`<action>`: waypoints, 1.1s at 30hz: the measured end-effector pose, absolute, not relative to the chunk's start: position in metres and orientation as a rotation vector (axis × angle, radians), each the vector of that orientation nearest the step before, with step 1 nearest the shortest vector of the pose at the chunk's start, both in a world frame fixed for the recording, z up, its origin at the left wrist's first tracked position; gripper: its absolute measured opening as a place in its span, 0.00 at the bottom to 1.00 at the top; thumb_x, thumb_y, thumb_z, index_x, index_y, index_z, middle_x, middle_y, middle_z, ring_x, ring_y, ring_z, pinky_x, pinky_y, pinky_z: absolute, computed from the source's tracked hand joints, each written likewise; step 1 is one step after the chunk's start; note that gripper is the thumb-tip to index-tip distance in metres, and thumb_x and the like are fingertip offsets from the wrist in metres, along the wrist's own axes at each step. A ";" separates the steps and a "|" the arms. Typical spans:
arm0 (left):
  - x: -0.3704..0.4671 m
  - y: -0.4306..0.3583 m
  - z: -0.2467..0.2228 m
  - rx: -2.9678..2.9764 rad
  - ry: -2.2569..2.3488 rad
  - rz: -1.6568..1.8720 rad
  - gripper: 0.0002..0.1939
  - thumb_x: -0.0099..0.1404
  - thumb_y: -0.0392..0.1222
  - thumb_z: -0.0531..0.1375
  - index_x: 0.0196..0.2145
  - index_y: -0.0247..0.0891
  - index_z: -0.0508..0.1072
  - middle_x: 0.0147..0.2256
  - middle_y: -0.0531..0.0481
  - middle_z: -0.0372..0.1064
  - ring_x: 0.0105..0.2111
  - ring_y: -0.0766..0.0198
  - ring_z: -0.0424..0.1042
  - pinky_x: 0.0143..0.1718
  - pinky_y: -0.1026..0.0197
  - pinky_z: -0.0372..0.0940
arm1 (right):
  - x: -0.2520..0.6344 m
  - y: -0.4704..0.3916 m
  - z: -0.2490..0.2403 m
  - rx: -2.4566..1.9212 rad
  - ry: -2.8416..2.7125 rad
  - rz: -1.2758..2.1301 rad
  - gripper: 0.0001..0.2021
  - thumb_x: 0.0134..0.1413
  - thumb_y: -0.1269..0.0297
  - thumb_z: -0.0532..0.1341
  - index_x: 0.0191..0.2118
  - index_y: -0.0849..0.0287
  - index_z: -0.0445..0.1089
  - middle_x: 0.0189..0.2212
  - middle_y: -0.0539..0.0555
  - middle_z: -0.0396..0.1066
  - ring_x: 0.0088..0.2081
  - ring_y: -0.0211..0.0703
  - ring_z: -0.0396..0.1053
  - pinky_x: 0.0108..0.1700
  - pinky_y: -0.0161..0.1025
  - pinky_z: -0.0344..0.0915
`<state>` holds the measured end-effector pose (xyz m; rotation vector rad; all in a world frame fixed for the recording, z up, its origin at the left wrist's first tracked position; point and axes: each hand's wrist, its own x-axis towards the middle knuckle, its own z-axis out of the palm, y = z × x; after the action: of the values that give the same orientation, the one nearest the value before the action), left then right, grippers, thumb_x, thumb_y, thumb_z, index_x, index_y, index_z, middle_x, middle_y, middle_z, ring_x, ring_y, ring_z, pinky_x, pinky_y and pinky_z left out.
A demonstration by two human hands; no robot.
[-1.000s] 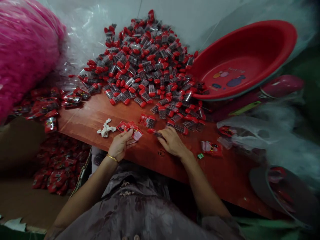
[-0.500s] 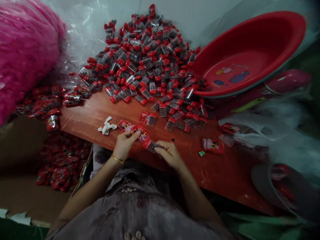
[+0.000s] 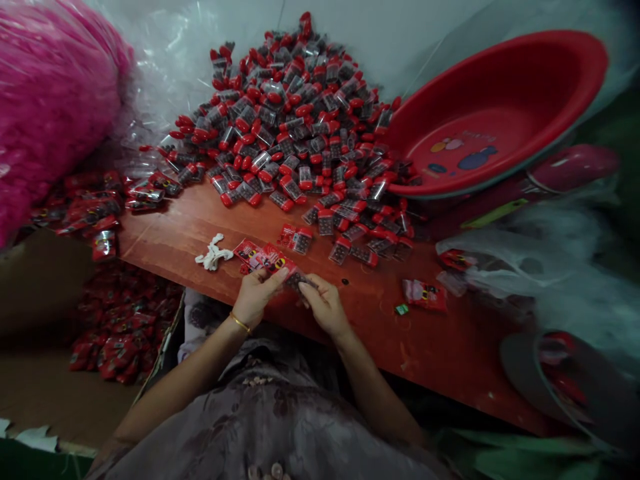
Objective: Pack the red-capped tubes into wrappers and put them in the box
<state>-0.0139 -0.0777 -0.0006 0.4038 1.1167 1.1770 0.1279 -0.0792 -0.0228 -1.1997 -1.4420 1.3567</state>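
Observation:
Near the table's front edge, my left hand grips a red printed packet between thumb and fingers. My right hand pinches a small clear container of dark pieces, which meets the packet's right end. How far the container sits inside the packet cannot be made out. Another red packet lies beside my left fingertips. Just beyond my hands rests a container with a red printed piece. White string lies to the left on the brown table.
A large heap of red-capped containers covers the table's back. At the right are a red basin, a loose red packet and clear plastic bags. Filled packets lie in a box at lower left, below a pink bag.
My right hand has moved left with the container, closer to my left hand. The container and the packet now overlap more, and my left hand has shifted slightly right.

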 end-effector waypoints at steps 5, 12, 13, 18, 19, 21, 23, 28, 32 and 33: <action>-0.013 -0.079 -0.007 0.419 1.123 1.242 0.19 0.43 0.50 0.70 0.26 0.31 0.75 0.25 0.48 0.74 0.26 0.67 0.70 0.34 0.63 0.65 | 0.116 -0.084 -0.034 -1.182 -1.490 1.335 0.13 0.55 0.54 0.53 0.27 0.57 0.63 0.18 0.45 0.56 0.20 0.32 0.56 0.23 0.31 0.64; -0.014 -0.079 -0.007 0.482 1.047 1.208 0.18 0.44 0.48 0.69 0.29 0.31 0.78 0.27 0.46 0.74 0.27 0.66 0.70 0.33 0.64 0.64 | 0.100 -0.083 -0.028 -1.157 -1.428 1.403 0.12 0.56 0.56 0.52 0.36 0.58 0.66 0.23 0.47 0.60 0.21 0.32 0.58 0.21 0.30 0.66; -0.014 -0.079 -0.004 0.463 1.042 1.210 0.18 0.44 0.48 0.69 0.29 0.31 0.78 0.27 0.46 0.74 0.27 0.65 0.70 0.33 0.64 0.64 | 0.100 -0.082 -0.026 -1.153 -1.432 1.421 0.12 0.55 0.56 0.53 0.36 0.58 0.67 0.24 0.47 0.61 0.21 0.32 0.59 0.21 0.30 0.66; -0.015 -0.081 0.001 0.337 1.039 1.244 0.18 0.45 0.49 0.68 0.28 0.31 0.77 0.27 0.46 0.74 0.27 0.65 0.70 0.31 0.64 0.63 | 0.101 -0.077 -0.018 -1.155 -1.557 1.431 0.08 0.52 0.59 0.56 0.29 0.59 0.66 0.23 0.47 0.61 0.24 0.33 0.60 0.23 0.29 0.65; -0.015 -0.081 0.000 0.333 1.046 1.244 0.17 0.45 0.48 0.68 0.29 0.31 0.77 0.27 0.47 0.74 0.26 0.65 0.69 0.30 0.64 0.63 | 0.099 -0.077 -0.018 -1.160 -1.563 1.427 0.09 0.52 0.59 0.56 0.29 0.59 0.66 0.23 0.48 0.61 0.24 0.33 0.60 0.23 0.30 0.65; -0.017 -0.081 -0.001 0.368 1.064 1.225 0.16 0.45 0.46 0.68 0.30 0.30 0.77 0.27 0.48 0.73 0.26 0.66 0.69 0.30 0.65 0.62 | 0.094 -0.077 -0.018 -1.170 -1.528 1.454 0.10 0.54 0.58 0.55 0.31 0.59 0.66 0.23 0.48 0.62 0.23 0.33 0.61 0.23 0.30 0.65; -0.022 -0.080 0.001 0.416 1.086 1.197 0.15 0.45 0.43 0.68 0.29 0.30 0.77 0.25 0.49 0.72 0.26 0.68 0.67 0.29 0.66 0.61 | 0.088 -0.077 -0.019 -1.161 -1.454 1.519 0.11 0.53 0.56 0.56 0.34 0.58 0.66 0.24 0.47 0.63 0.22 0.33 0.61 0.22 0.30 0.65; -0.036 -0.080 0.009 0.362 1.064 1.188 0.17 0.46 0.47 0.67 0.29 0.30 0.76 0.25 0.49 0.72 0.23 0.67 0.66 0.23 0.66 0.59 | 0.082 -0.077 -0.019 -1.065 -1.327 1.560 0.10 0.47 0.57 0.61 0.33 0.57 0.66 0.22 0.47 0.67 0.23 0.35 0.64 0.29 0.33 0.67; -0.035 -0.089 0.008 0.318 1.002 1.227 0.16 0.47 0.46 0.68 0.30 0.31 0.75 0.28 0.48 0.73 0.28 0.66 0.70 0.30 0.65 0.63 | 0.073 -0.078 -0.019 -1.079 -1.374 1.422 0.08 0.48 0.58 0.60 0.27 0.56 0.65 0.21 0.47 0.67 0.23 0.35 0.65 0.29 0.34 0.66; -0.036 -0.092 0.007 0.319 0.995 1.232 0.15 0.48 0.46 0.68 0.30 0.32 0.75 0.28 0.48 0.73 0.29 0.65 0.71 0.33 0.64 0.64 | 0.069 -0.079 -0.020 -1.078 -1.399 1.397 0.08 0.48 0.58 0.60 0.26 0.56 0.65 0.21 0.47 0.67 0.23 0.35 0.65 0.28 0.34 0.65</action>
<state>-0.0357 -0.0916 0.0069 0.3191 0.9954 1.2320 0.0686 -0.0785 -0.0195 -1.0782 -1.3990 1.3966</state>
